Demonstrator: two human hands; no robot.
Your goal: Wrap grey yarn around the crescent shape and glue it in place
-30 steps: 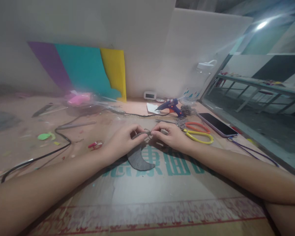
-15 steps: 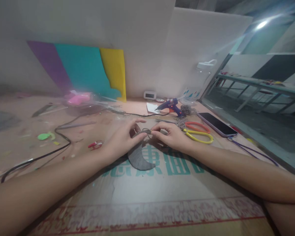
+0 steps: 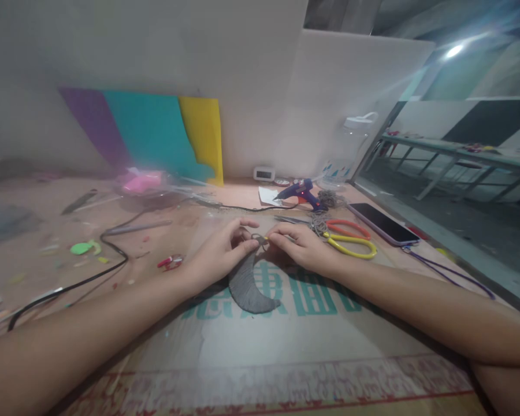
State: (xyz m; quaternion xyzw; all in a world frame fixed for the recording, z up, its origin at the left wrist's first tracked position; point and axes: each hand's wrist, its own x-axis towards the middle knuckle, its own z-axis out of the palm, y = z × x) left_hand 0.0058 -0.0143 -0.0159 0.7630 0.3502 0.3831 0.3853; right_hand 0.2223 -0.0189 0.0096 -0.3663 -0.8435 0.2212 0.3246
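Left hand (image 3: 225, 251) pinching the upper end of the grey crescent (image 3: 248, 289), right hand's (image 3: 301, 245) grip narrow on something small and yellow just beside it, crescent over the surface's (image 3: 242, 341) green lettering, scissors (image 3: 353, 237) beside the right hand, glue gun (image 3: 301, 189) beyond

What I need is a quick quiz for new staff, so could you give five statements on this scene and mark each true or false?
1. The left hand holds the upper end of the grey crescent. True.
2. The crescent's lower tip points toward the picture's left. False: it points right.
3. The phone lies right of the scissors in the picture. True.
4. The phone's screen is brightly lit. False: it is dark.
5. The glue gun lies beyond the right hand. True.
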